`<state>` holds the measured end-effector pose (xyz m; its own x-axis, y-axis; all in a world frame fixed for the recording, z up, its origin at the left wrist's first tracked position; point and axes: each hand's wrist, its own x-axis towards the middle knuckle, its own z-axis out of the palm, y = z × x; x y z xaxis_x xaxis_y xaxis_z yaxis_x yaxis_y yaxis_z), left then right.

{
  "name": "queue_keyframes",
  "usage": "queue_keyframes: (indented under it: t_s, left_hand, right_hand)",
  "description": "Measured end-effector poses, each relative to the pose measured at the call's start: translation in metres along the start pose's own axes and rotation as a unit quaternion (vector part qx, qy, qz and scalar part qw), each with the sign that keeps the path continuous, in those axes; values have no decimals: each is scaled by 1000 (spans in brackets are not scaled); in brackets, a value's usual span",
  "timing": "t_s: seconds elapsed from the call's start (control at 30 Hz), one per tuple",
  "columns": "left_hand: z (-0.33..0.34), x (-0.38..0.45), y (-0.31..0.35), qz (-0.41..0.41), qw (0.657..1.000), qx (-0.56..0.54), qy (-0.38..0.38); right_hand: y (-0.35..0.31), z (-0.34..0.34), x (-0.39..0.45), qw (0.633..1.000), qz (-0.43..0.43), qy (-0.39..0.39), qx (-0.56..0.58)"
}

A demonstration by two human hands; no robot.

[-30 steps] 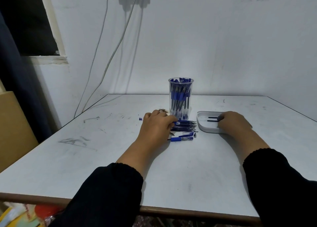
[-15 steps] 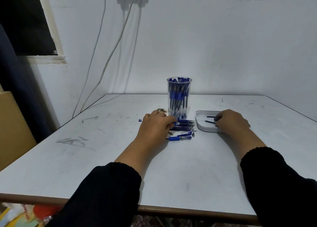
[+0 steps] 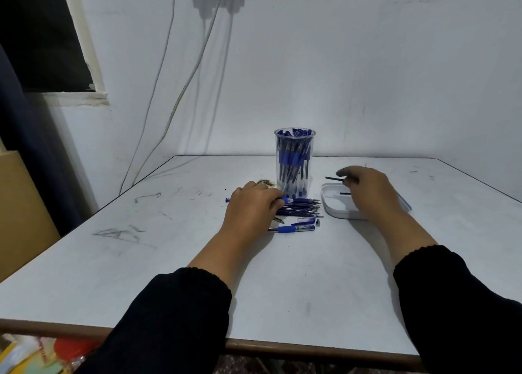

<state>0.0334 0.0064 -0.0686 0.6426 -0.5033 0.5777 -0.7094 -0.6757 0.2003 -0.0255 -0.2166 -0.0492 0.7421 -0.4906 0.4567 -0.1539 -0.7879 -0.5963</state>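
Note:
A clear plastic cup [image 3: 294,161] full of blue pens stands mid-table. In front of it lies a pile of thin dark refills [image 3: 303,206]. My left hand [image 3: 251,207] rests beside the pile, its fingers curled round a blue pen [image 3: 286,200] whose end sticks out to the left. My right hand [image 3: 367,188] is raised just above a shallow white tray [image 3: 336,205] and pinches a thin black refill [image 3: 333,179]. Another black refill [image 3: 345,193] lies in the tray.
A blue pen [image 3: 293,228], a loose barrel piece [image 3: 306,220] and a small black cap [image 3: 318,222] lie in front of the pile. The white table [image 3: 141,260] has a brown front edge. Cables hang down the wall at the left. Colourful packets sit below the table's left corner.
My right hand has lifted out of the tray with one black refill pinched in its fingers; one refill stays in the tray. My left hand has stayed by the pile.

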Motion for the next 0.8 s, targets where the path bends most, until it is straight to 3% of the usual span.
queue_keyframes:
  t_s: [0.1,0.27,0.8]
  left_hand:
    - [0,0,0,-5,1000,9,14]
    - [-2,0,-1,-11,999,19,31]
    - [-1,1,-4,-25,998,26,55]
  right_hand:
    - [-14,2,-7,993,-64,-51,83]
    - [-28,8,-17,983,-115,-107,93]
    - [-21,9,-14,988,-103,-98,65]
